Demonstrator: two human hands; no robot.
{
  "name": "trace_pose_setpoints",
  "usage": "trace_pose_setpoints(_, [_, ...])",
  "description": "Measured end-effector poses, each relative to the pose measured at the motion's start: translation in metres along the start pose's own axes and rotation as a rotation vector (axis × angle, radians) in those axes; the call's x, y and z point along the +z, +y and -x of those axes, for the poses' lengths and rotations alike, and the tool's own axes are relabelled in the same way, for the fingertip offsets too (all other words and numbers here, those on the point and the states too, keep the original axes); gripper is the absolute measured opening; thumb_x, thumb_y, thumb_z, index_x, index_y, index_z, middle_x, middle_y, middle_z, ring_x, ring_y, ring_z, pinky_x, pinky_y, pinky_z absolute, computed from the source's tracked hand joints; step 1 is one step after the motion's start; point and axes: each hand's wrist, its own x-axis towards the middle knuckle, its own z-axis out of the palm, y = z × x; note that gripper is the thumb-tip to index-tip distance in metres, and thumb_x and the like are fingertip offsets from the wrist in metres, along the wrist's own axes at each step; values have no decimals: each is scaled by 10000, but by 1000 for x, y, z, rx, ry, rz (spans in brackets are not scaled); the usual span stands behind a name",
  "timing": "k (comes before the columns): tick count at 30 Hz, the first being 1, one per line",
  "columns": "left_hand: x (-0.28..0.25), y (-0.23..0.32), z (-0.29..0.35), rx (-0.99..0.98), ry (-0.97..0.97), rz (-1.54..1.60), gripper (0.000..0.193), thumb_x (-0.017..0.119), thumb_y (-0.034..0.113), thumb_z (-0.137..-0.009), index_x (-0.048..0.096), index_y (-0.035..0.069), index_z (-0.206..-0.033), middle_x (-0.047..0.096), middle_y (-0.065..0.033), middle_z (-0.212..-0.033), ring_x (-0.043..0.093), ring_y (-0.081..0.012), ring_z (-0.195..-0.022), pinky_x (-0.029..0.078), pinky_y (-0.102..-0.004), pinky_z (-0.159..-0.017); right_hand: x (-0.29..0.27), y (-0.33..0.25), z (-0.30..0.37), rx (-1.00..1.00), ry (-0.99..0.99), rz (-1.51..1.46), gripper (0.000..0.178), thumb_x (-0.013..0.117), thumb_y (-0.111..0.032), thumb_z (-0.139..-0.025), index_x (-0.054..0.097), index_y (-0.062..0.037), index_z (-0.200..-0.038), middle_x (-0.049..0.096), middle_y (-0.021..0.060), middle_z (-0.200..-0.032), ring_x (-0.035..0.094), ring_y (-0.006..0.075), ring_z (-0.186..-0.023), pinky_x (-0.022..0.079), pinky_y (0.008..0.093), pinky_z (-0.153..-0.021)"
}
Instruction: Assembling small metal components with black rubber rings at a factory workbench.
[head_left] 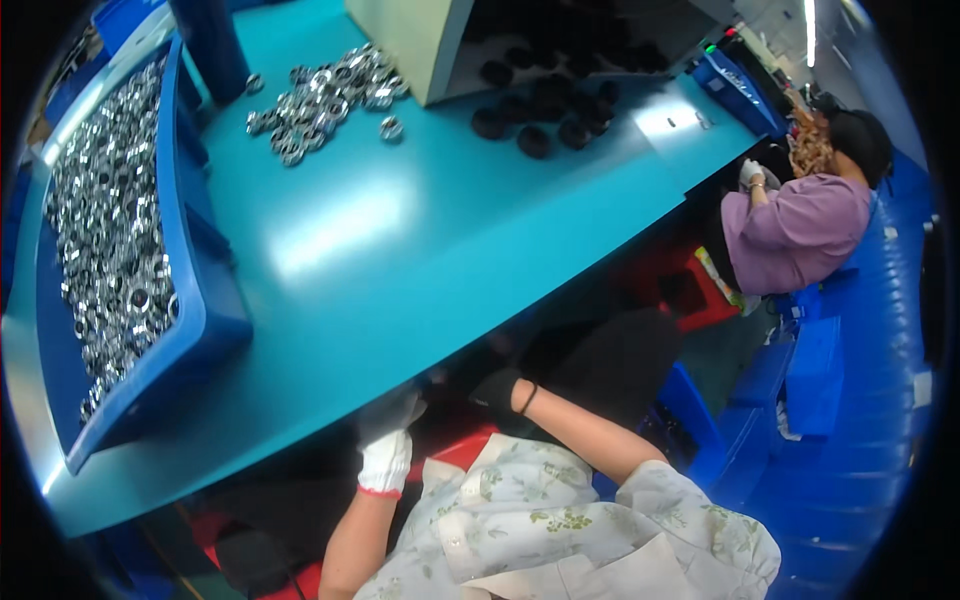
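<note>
**Metal rings (345, 88) are lying ahead of us on the turquoise table (450, 250)**

We are holding both hands low, just off the table's near edge, in the dim space over our lap. Our left hand (390, 422), in a white glove, is blurring at the fingers; our right hand (494, 390), in a black glove, is sinking into the shadow near it. We cannot tell whether the fingers on either hand are spreading, pressing together or pinching something.

The shiny rings are lying in two places: many are filling the blue bin (205, 290) along the table's left end, and a loose heap is lying well back from the near edge, with one ring (391, 128) sitting just apart from it. Right of that heap, black rings (533, 141) are lying by the open side of a beige cabinet (400, 40).

Beyond the table's right end, a co-worker (800, 225) in a purple top is sitting.

We are judging each metal ring to be light, stiff and hard to break, though its polished face is probably making it slippery against a glove. We are favouring a thumb-and-finger grip across the outer rim. The full bin is likely weighing a lot, so we are preferring both side walls for that.
</note>
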Motion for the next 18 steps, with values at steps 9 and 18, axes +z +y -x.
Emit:
trace_pose_setpoints(9, [38,67,29,-178,-54,228,440,654,108,-836,530,-26,-1236,606,-134,-1056,621,-216,-880,549,-356,-755,-206,-100,37,-318,247,-290,185,650,-162,-859,659,-20,-978,656,115,-846,648,228,-744,502,314,-680])
trace_pose_setpoints(18, [41,59,32,-139,-107,257,431,664,95,-837,534,-40,-1225,622,-124,-1019,626,-210,-875,562,-348,-758,-246,-68,-38,-163,822,492,211,657,-200,-826,643,-111,-1017,540,140,-1085,603,339,-939,507,412,-792])
